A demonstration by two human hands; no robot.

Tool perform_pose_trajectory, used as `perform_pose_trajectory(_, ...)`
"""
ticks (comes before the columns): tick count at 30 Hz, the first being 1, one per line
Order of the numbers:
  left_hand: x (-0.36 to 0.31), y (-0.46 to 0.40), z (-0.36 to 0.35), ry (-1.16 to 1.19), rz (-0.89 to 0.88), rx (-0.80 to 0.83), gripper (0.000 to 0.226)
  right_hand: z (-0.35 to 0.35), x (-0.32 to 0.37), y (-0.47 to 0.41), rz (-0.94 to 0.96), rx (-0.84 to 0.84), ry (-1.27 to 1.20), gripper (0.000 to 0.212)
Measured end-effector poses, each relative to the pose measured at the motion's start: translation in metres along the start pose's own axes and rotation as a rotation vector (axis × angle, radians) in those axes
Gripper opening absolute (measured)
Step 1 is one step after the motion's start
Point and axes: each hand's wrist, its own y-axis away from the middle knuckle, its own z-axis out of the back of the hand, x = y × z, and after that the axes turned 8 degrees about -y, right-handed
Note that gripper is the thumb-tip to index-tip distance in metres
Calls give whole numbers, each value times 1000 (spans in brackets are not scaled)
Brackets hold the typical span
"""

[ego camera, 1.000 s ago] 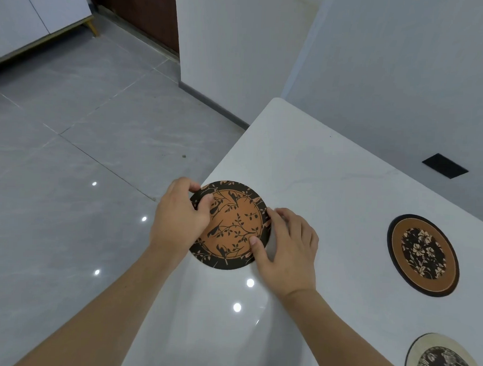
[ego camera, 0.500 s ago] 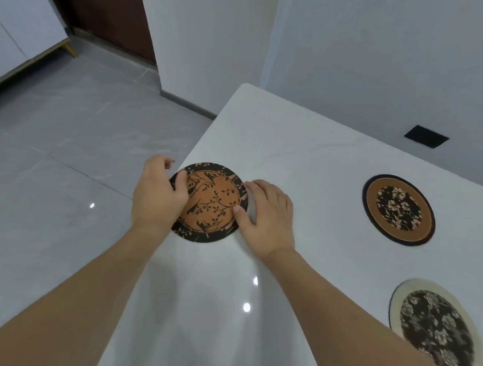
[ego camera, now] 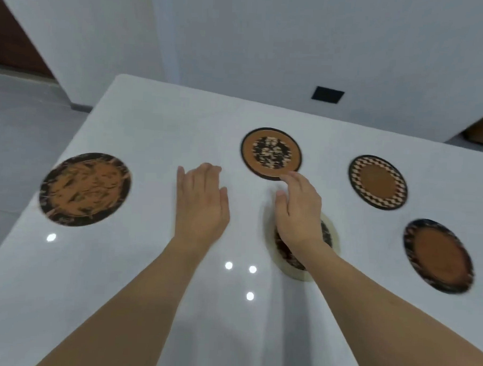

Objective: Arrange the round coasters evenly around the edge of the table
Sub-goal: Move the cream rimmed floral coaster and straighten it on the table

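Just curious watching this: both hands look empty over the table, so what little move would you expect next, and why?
Probably the right hand lowers onto the cream-rimmed coaster beneath it: the bird-pattern coaster already sits at the table edge, while this one lies further in.

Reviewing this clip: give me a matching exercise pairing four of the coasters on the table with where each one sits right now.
Things:
1. orange branch-pattern coaster
2. flower-centre coaster
3. zigzag-rim coaster
4. cream-rim coaster

Places:
A. partly hidden under the right hand
B. by the table's left edge, clear of both hands
C. far side, just beyond the right fingertips
D. right of the flower-centre one, untouched

Pairs: 1-B, 2-C, 3-D, 4-A
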Motion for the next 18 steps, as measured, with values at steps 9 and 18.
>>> perform_pose_trajectory(9, -108, 33, -58, -169, -5, 185, 48, 41, -120, 54, -206, 82, 345, 50)
perform_pose_trajectory(18, -115, 29, -53, -74, 86, 231, 14, 37, -128, 53, -153, -6, 216, 27)
